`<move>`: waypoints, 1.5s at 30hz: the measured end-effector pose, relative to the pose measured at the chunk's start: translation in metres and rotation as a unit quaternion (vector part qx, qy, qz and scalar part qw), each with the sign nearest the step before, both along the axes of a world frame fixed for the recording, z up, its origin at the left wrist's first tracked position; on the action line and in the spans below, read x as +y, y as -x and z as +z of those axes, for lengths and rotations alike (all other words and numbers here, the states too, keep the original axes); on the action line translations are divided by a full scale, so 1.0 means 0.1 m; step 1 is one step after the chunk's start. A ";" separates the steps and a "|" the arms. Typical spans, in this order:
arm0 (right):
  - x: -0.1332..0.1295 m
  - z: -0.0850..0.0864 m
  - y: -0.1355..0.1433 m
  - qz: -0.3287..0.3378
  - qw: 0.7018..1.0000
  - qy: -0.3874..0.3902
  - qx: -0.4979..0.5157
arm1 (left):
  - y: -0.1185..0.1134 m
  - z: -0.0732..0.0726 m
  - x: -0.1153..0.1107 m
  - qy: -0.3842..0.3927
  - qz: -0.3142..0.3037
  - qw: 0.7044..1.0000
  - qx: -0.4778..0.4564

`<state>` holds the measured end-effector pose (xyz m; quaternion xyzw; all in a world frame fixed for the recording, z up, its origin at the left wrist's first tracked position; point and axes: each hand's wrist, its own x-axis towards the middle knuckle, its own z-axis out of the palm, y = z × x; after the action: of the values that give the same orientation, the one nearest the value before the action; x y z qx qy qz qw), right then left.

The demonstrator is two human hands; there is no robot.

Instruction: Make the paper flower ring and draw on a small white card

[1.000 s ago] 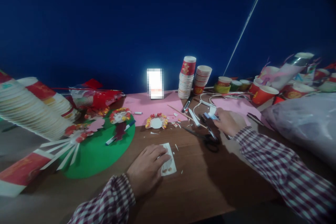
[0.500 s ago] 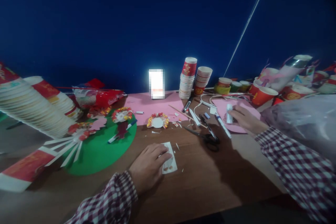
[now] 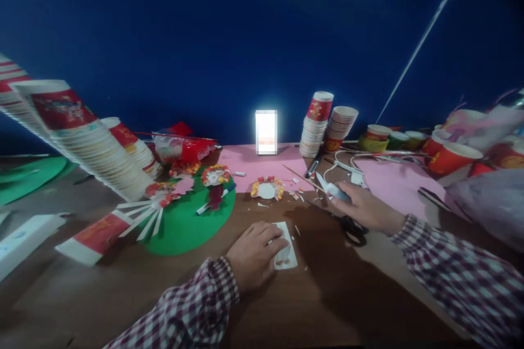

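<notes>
My left hand (image 3: 257, 255) rests on the wooden table with its fingers curved over a small white piece of paper (image 3: 289, 255), pressing it down. Brown marks show near the paper's lower edge, and my fingers cover its left part. In my right hand (image 3: 364, 204) is a whitish glue stick (image 3: 336, 192), gripped between thumb and fingers and partly blurred. Black-handled scissors (image 3: 354, 230) lie just below that hand, their blades partly hidden. Above the paper sits a round paper-cup cutout with a red and yellow scalloped rim (image 3: 267, 191).
Stacked paper cups (image 3: 317, 125) stand at the back, and a long stack (image 3: 102, 147) leans at left. A green disc (image 3: 184, 234) bears decorated cutouts and a marker. Pink sheets (image 3: 397, 185), a bright screen (image 3: 266, 132) and paper scraps lie around. A plastic bag (image 3: 487, 202) is at right.
My right hand has lifted the glue stick from the right pink sheet and carried it left, over the scissors. My left hand stays on the paper. The view has turned left.
</notes>
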<state>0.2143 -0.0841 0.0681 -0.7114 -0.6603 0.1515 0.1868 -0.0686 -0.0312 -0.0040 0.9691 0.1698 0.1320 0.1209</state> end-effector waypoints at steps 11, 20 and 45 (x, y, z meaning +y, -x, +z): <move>-0.16 -0.09 0.59 0.128 0.988 0.063 0.063 | 0.01 0.02 0.01 -0.006 -0.009 1.000 0.010; -0.42 -0.10 0.42 0.082 0.990 0.098 0.067 | 0.01 -0.01 0.02 0.007 -0.011 1.000 -0.005; -0.62 -0.10 -0.09 -0.013 0.997 0.030 0.069 | 0.01 -0.06 0.02 0.007 -0.017 1.000 -0.021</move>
<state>0.2235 -0.1458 0.0584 -0.7131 -0.6316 0.2176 0.2127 -0.0699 -0.0290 -0.0101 0.9680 0.1514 0.1490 0.1332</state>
